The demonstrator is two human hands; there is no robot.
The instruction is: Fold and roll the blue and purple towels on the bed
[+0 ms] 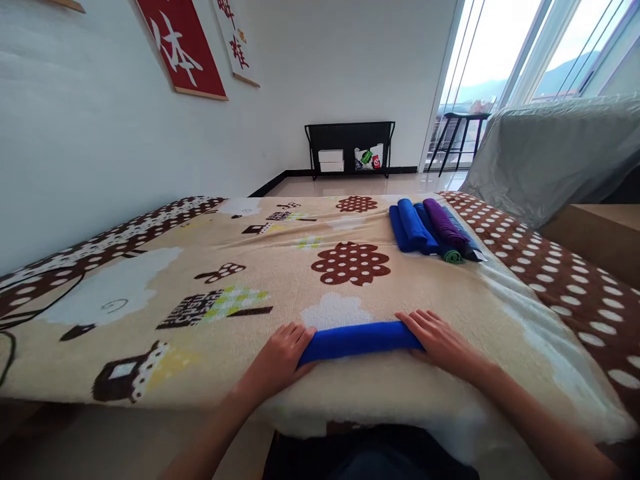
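Observation:
A blue towel (361, 339), rolled into a long narrow tube, lies crosswise near the front edge of the bed. My left hand (284, 352) is wrapped round its left end, fingers over the top and thumb on the near side. The right end sits in the grip of my right hand (434, 339), with the fingers across the top. Farther back to the right lies a pile of rolled towels: blue ones (411, 223), a purple one (445, 223) and a green one (453, 256) whose spiral end shows.
A patterned fleece blanket (280, 260) covers the bed, with a dotted brown border (565, 287). Beyond it stand a black rack (350, 137) with a white box (331, 160), and a stool (460, 133). Grey sheeting (555, 147) drapes something at right. Scrolls (183, 50) hang on the left wall.

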